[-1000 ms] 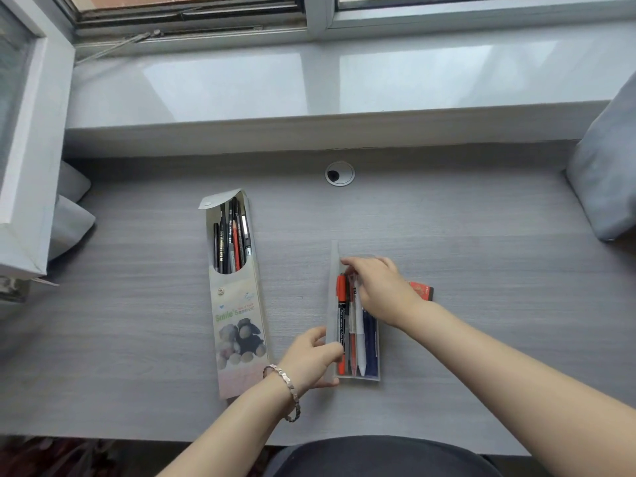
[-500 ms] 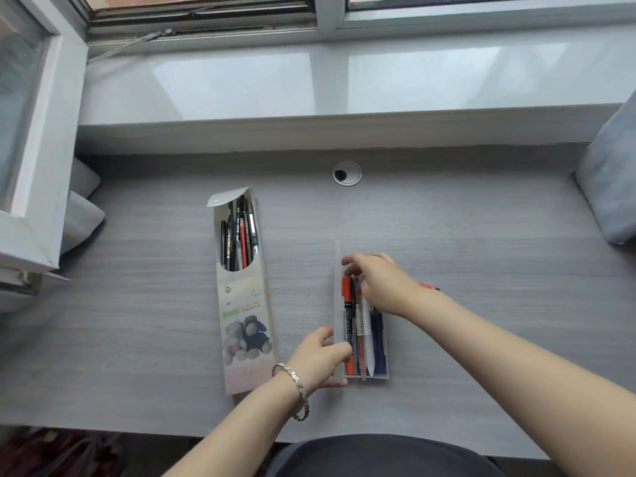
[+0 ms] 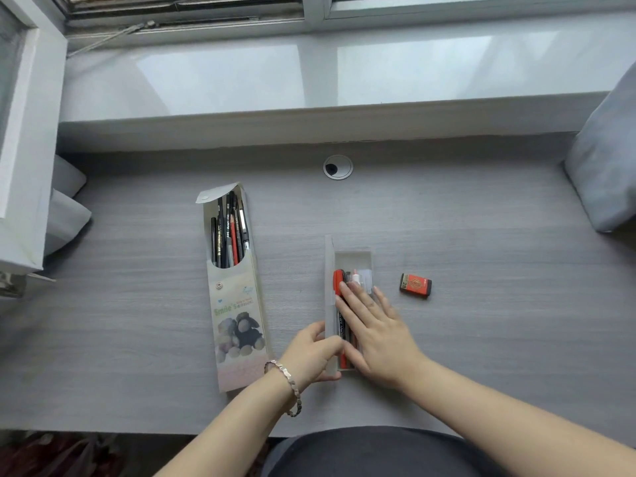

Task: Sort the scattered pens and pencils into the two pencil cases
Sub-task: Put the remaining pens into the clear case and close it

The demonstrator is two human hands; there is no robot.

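The right hand (image 3: 373, 333), which a second ago hovered bent over the far end of the clear pencil case (image 3: 354, 259) with fingertips pinching there, now lies flat with fingers spread along the pens (image 3: 339, 287) inside, nearer the desk's front edge. With the wrist drawn back, the red and black eraser (image 3: 415, 285), before mostly hidden behind it, now shows whole on the desk (image 3: 481, 321) just right of the case, and the case's far end shows bare.
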